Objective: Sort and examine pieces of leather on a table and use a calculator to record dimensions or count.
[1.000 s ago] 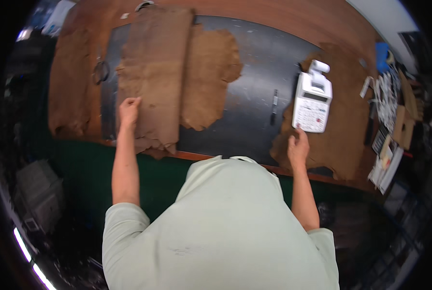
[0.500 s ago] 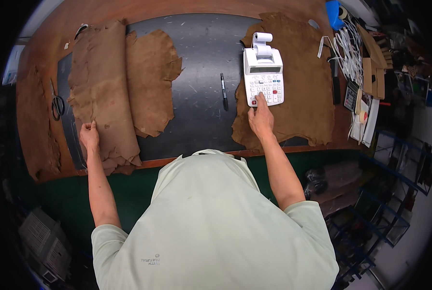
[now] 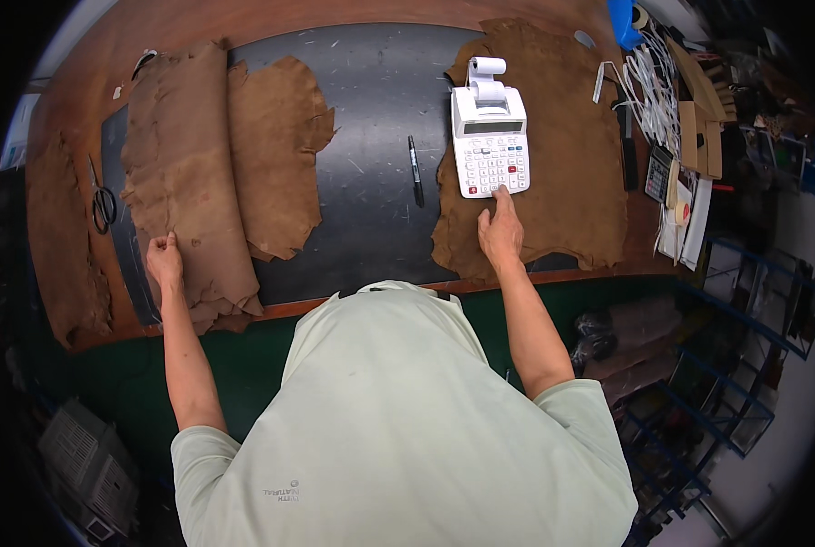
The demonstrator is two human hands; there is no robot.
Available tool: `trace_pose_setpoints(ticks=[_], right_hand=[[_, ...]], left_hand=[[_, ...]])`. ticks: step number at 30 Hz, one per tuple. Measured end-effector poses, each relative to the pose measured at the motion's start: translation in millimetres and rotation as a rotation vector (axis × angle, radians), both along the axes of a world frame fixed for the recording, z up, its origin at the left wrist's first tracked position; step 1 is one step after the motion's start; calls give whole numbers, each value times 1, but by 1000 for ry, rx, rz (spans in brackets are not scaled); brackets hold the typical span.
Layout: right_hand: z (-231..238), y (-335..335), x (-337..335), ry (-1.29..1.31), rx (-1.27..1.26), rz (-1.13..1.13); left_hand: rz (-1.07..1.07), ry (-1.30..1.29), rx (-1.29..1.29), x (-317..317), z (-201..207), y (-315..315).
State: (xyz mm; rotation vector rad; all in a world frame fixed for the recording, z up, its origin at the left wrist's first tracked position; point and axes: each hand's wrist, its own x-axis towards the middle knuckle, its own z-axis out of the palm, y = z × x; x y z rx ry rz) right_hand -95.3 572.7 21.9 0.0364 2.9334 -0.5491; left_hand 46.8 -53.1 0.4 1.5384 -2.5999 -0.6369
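Observation:
A white printing calculator point(image 3: 488, 150) with a paper roll at its top rests on a brown leather hide point(image 3: 572, 173) at the right. My right hand point(image 3: 501, 235) is at its lower edge, a fingertip on the bottom row of keys and the thumb apart; it holds nothing. At the left lies a folded brown leather piece point(image 3: 184, 155), partly over another brown hide point(image 3: 284, 155). My left hand point(image 3: 165, 262) is closed in a pinch at the near left edge of the folded leather. Between the hides lies a black marker pen point(image 3: 416, 171).
Black-handled scissors point(image 3: 104, 205) and a narrow leather piece point(image 3: 66, 246) lie at the far left. A black cutting mat point(image 3: 371, 228) covers the table's middle. At the right are a small dark calculator point(image 3: 658, 175), white strips point(image 3: 646, 96), cardboard point(image 3: 699, 146) and a tape roll.
My right hand has drawn back a little toward me and to the right across the calculator keys. My left hand keeps its pinch on the leather. The whole view has shifted slightly.

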Motion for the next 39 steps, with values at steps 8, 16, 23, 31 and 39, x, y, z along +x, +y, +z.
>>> trace_pose_setpoints(ticks=[8, 16, 23, 31, 39], right_hand=[[5, -27, -15, -41, -96, 43], [-3, -11, -22, 39, -109, -74], [-3, 12, -20, 71, -51, -140], [5, -39, 12, -20, -281, 21], [18, -48, 36, -211, -283, -64]], left_hand=[[20, -11, -12, -4, 4, 8], [-41, 12, -99, 7, -3, 1], [-506, 239, -547, -57, 26, 77], [-854, 143, -145, -136, 4, 236], [-928, 31, -297, -187, -17, 240]])
